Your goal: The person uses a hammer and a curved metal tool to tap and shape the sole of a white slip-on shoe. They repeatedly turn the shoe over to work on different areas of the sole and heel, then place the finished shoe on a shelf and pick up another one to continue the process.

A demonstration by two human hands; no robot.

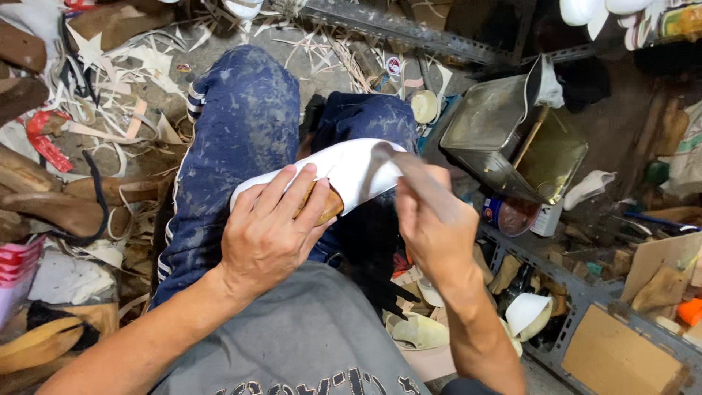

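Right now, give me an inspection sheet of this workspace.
Surface: the person's lap, in blue stained trousers, serves as the bench.
Job's things: white shoe upper stretched on a wooden last; lasting pincers at its edge.
Clutter: pale trimmings on the floor, wooden lasts on the left, open metal tin, white shoe parts.
Fingers: left hand steadies the shoe; right hand grips the pincers.
Cables: nothing seen.
Surroundings: metal rack on the right, cardboard.
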